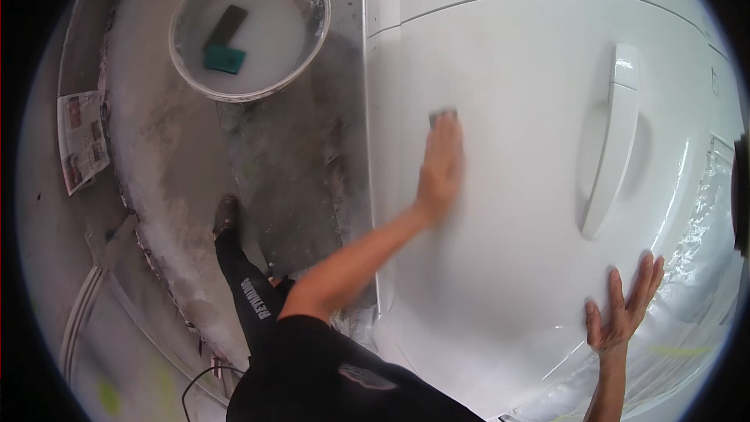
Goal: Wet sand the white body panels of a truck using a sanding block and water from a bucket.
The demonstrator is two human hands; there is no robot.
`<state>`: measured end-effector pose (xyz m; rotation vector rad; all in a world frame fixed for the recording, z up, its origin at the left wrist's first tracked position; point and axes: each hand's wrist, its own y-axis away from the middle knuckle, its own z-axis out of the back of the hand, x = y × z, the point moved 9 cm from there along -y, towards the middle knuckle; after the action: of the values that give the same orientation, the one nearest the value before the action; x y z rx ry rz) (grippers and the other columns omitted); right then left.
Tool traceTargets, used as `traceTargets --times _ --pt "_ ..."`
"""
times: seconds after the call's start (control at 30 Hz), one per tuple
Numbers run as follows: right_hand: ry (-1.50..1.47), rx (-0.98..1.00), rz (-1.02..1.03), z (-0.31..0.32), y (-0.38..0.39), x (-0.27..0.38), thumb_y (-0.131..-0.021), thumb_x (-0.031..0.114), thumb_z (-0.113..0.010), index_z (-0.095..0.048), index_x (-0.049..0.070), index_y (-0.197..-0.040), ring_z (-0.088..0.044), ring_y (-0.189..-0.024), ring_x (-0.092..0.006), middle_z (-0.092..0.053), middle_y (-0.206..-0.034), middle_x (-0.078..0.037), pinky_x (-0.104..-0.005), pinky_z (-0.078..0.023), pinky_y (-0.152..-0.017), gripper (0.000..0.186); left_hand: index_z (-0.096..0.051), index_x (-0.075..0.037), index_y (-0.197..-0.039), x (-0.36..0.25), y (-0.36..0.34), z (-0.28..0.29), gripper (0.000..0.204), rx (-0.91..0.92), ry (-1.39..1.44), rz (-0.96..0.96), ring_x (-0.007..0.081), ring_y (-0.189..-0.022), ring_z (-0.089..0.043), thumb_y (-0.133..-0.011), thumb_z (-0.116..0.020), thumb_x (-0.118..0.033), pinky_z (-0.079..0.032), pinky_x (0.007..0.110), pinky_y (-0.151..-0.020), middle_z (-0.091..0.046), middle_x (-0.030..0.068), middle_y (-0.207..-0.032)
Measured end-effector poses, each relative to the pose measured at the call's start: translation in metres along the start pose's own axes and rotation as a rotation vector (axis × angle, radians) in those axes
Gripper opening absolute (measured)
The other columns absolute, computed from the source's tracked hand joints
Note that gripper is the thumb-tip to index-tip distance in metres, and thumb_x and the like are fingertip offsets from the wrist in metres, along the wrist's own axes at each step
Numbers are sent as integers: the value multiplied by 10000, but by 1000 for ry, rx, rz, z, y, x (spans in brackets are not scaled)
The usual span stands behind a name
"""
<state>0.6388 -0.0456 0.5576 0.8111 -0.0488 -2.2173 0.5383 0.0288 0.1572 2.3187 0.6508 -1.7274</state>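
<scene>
My left hand (443, 164) presses flat on a white car door (508, 156), its fingers together over a small dark grey sanding pad (443, 116). Only the pad's far edge shows past the fingertips; the rest is hidden under the hand. The hand is slightly smeared by motion. To the right, my right hand (625, 309) rests on the door's surface with fingers spread and nothing in it. A white door handle (613, 144) stands out from the panel, beyond my right hand and apart from it.
A round white bucket (178, 62) of cloudy liquid stands on the stained floor at the far left. Inside lie a green pad (224, 59) and a dark brown block (226, 26). Newspaper (83, 141) hangs at the left. Clear plastic sheeting (695, 242) covers the body at the right.
</scene>
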Motion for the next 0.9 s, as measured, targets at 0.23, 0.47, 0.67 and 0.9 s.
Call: traceTargets --times 0.23,0.47,0.67,0.9 --pt "-15 -19 8 3 -3 1 -906 290 -698 -669 87 -1469 -265 -1578 -610 -353 -1687 -364 -760 -193 -1250 599 -415 21 -1629 29 -161 21 531 -126 67 21 404 -1626 -286 -1144 -441 -193 -206 461 -1346 -349 250 -1727" --pt "17 -12 12 -2 -4 0 -913 287 -692 -658 76 -1478 -269 -1584 -596 -354 -1691 -355 -758 -191 -1252 604 -290 -11 -1707 2 100 -18 644 95 -43 77 364 -1686 -100 -1084 -445 -55 -78 506 -1361 -203 216 -1798" --pt "69 -29 71 4 -4 8 -957 327 -659 -632 84 -1516 -281 -1591 -566 -344 -1716 -306 -745 -204 -1268 611 -314 -6 -1688 77 -153 38 577 -90 139 86 347 -1668 -189 -1174 -388 -258 -113 409 -1364 -283 200 -1775" --pt "85 -4 38 -3 -3 5 -947 314 -635 -629 85 -1519 -282 -1582 -583 -351 -1704 -324 -749 -201 -1267 616 -304 -2 -1697 32 62 -10 583 0 2 8 372 -1674 -152 -1138 -410 -130 -93 480 -1364 -247 208 -1785"
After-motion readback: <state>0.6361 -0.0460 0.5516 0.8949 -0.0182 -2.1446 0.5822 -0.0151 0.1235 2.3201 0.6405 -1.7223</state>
